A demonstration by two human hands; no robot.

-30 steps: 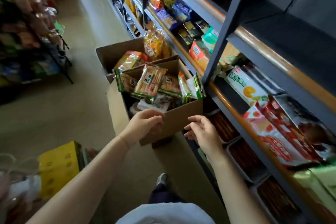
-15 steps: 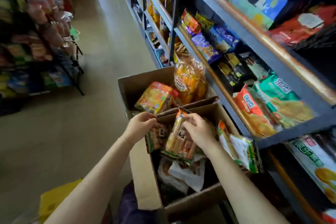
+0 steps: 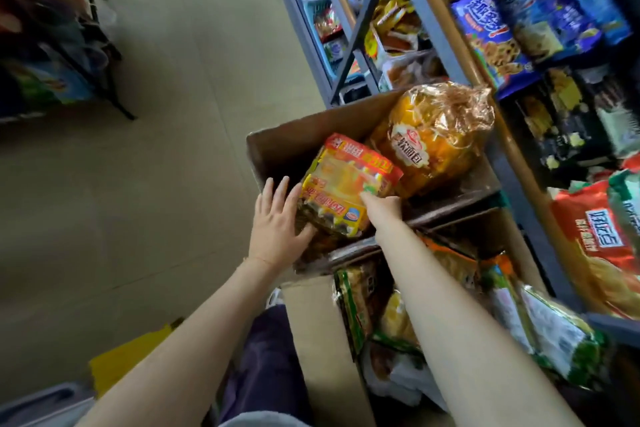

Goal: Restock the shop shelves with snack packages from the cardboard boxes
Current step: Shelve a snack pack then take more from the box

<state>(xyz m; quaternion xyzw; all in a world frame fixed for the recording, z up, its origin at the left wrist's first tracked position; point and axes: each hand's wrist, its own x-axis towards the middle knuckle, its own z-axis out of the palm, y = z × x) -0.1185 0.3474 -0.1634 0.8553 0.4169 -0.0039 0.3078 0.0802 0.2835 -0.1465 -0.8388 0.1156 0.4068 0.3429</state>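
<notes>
- Both hands on the same yellow-and-red snack pack (image 3: 346, 191), which sits in the far cardboard box (image 3: 277, 146), at the box's left side.
- Left hand (image 3: 277, 229) lies flat against the pack's left edge, fingers straight and spread, thumb tucked under the near corner; not curled round it.
- Right hand (image 3: 381, 206) is on the pack's near right corner; fingers go behind the pack, cannot tell if they grip or just touch.
- Big clear bag of orange bread (image 3: 436, 139) in the same box, just right of the pack, touching it.
- Near cardboard box (image 3: 318, 350) sits under the right forearm, full of green-edged snack bags (image 3: 356, 308); its far edge meets the far box.
- Shop shelves (image 3: 426, 14) run along the right, stocked with blue chip bags (image 3: 491, 35) up high and an orange-red bag (image 3: 599, 239) lower right.
- Tan floor (image 3: 156, 166) on the left; yellow box (image 3: 121, 360) near left; a second rack (image 3: 52, 45) far left, blurred.
</notes>
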